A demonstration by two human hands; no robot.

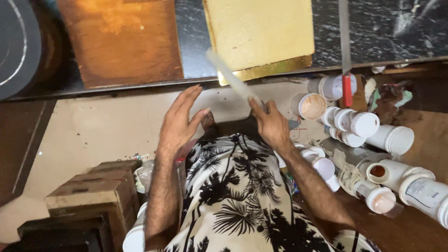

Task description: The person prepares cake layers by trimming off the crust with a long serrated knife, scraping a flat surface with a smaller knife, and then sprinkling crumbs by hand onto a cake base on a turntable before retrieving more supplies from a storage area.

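My right hand (269,122) grips a long pale flat stick or blade (229,77), blurred, that slants up to the left toward the front edge of a yellow square slab (259,32) on a gold board. The slab rests on a dark marbled counter (387,28). My left hand (179,122) is held flat with fingers spread, holding nothing, below the counter edge and left of the stick. I wear a white shirt with black palm prints (238,196).
A brown square board (119,39) lies left of the slab. A red-handled long knife (345,56) lies on the counter's right. Several white plastic jars (368,130) crowd the lower right shelf. A wooden block (93,186) sits lower left. Dark round object (16,44) at far left.
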